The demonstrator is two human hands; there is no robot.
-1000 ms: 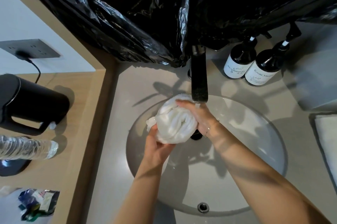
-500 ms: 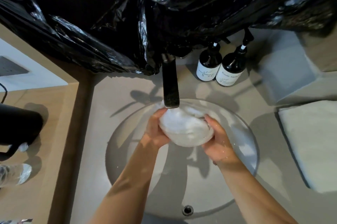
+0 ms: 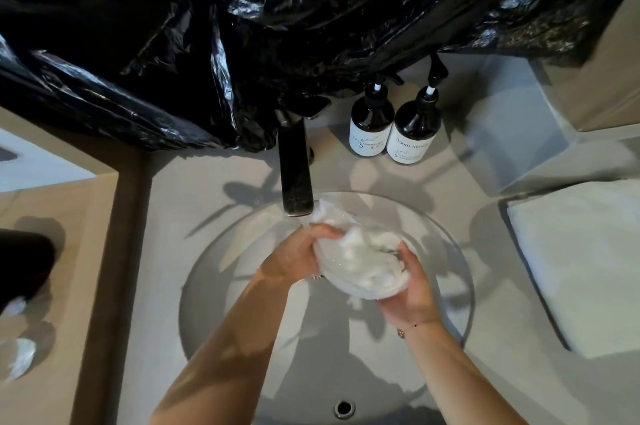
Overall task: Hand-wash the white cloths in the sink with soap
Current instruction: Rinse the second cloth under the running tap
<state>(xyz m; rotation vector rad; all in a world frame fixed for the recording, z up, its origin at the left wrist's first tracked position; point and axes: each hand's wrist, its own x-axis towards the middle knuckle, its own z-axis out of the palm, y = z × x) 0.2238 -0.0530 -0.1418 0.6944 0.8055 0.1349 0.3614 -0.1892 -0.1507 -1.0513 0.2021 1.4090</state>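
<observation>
Two bottles behind sink, right of faucet.

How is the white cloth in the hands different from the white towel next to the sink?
The white cloth is scrunched into a wet, lumpy ball, while the white towel lies flat and neatly folded. The cloth is gripped by the left hand and right hand under the faucet, over the sink; the towel rests untouched on the counter. Both are white.

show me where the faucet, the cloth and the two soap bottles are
faucet (image 3: 297, 179), head view, on the spout.
cloth (image 3: 360, 265), head view, middle of the bundle.
soap bottles (image 3: 412, 127), head view, shoulder of the right bottle.
</observation>
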